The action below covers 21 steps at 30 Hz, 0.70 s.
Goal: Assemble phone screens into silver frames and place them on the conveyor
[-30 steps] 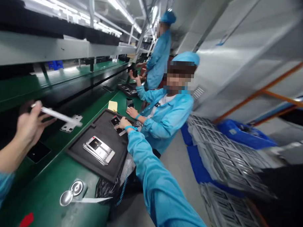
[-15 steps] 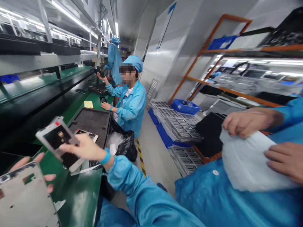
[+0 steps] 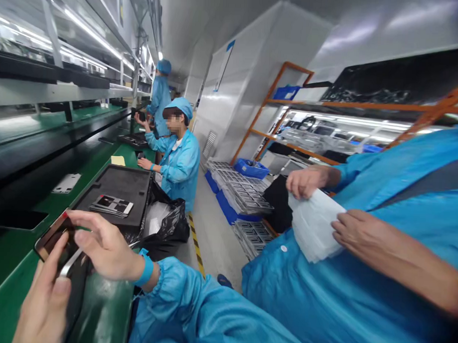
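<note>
A phone display panel (image 3: pixel 48 240), dark and glossy with a red tab at its upper corner, is tilted between my two hands over the green bench. My left hand (image 3: pixel 44 300) grips it from the near side, its fingers across the dark face. From the right, my right hand (image 3: pixel 108 250), with a blue band at the wrist, holds the panel's upper edge and side. A short white strip (image 3: pixel 71 262) shows between my thumbs; I cannot tell whether it is the panel's edge. Beyond my hands, a stack of similar panels (image 3: pixel 113 206) lies in a black tray (image 3: pixel 118 177).
A pale metal plate (image 3: pixel 67 183) lies on the dark line left of the tray. Right of the tray is a black plastic bag (image 3: pixel 172 219). Close on my right, a co-worker holds a white sheet or bag (image 3: pixel 313 227). Another person (image 3: pixel 180 157) sits farther along the bench.
The pale plate has left my left hand and lies on the line. Both hands now hold a panel that was earlier in my right hand's area. The view has turned slightly right.
</note>
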Each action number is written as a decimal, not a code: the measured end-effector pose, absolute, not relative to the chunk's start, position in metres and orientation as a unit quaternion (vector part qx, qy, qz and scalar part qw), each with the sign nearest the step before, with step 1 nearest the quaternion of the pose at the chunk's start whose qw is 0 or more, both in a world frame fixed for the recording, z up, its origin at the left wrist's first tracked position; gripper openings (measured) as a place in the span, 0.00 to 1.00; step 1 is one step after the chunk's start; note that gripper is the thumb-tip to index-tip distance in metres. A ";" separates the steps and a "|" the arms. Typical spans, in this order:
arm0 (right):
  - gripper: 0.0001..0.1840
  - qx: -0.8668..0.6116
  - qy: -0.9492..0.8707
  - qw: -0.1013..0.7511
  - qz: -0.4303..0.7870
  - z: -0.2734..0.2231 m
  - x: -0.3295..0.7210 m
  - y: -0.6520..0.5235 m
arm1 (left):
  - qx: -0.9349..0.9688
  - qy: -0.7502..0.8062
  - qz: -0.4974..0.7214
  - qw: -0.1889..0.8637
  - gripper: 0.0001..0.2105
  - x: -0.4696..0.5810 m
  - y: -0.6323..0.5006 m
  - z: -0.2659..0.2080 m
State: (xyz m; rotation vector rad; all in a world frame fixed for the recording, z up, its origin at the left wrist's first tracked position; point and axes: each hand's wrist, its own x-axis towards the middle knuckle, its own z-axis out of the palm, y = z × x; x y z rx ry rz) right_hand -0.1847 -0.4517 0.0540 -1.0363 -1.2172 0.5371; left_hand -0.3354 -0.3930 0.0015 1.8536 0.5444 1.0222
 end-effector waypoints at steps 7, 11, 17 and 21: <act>0.30 -0.445 -0.440 0.743 0.237 0.060 -0.185 -0.438 | 0.837 0.113 0.451 0.288 0.34 -0.331 -0.415 0.016; 0.21 -0.427 -0.471 0.744 0.206 0.070 -0.181 -0.447 | 0.850 0.083 0.405 0.326 0.34 -0.337 -0.419 0.030; 0.14 -0.485 -0.557 0.664 0.114 0.027 -0.186 -0.461 | 0.691 0.233 0.526 0.437 0.39 -0.377 -0.385 0.055; 0.12 -0.619 -0.627 0.411 0.234 -0.050 -0.209 -0.436 | 0.535 0.261 0.602 0.533 0.42 -0.409 -0.371 0.075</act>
